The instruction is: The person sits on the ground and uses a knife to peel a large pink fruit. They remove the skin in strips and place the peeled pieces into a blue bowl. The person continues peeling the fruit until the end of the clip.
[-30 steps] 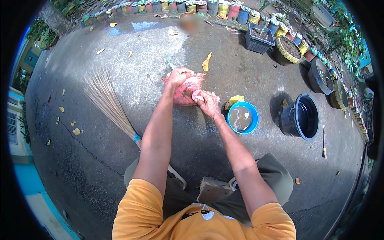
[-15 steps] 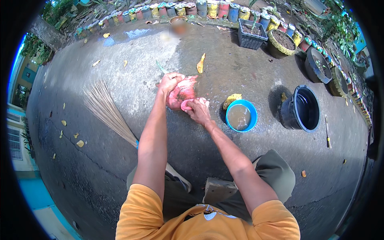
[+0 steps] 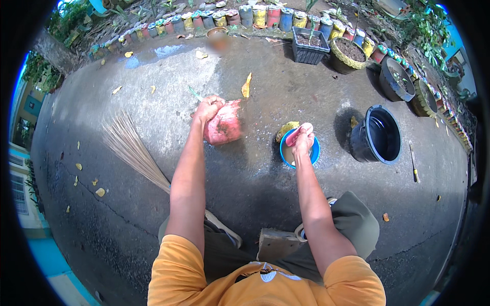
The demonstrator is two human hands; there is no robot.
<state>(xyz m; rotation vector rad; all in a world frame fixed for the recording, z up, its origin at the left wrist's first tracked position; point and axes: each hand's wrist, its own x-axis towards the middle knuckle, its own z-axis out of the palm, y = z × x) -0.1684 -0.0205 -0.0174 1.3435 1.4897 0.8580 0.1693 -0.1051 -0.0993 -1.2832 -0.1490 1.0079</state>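
Observation:
My left hand [image 3: 210, 107] is closed on the gathered top of a red, dirt-stained plant container [image 3: 225, 126], soft-looking and lying tilted on the wet concrete. A green leaf [image 3: 194, 93] sticks out beyond that hand. Over the small blue bucket [image 3: 317, 152], my right hand [image 3: 304, 140] grips a pink oval scrubber [image 3: 292, 137]; whether it is a sponge or a brush I cannot tell. Murky water shows inside the bucket, partly hidden by the hand. A yellow leaf [image 3: 286, 130] lies against the bucket's far left side.
A stick broom [image 3: 135, 148] lies left of my left arm. To the right stand a large black bucket [image 3: 360, 143] and a knife [image 3: 414, 162] on the ground. Planters [image 3: 348, 53] and a row of painted containers [image 3: 273, 18] curve along the far edge. A wooden block [image 3: 278, 245] sits between my legs.
My right hand has moved right with the pink scrubber, from the red container to above the blue bucket. My left hand still holds the container's top.

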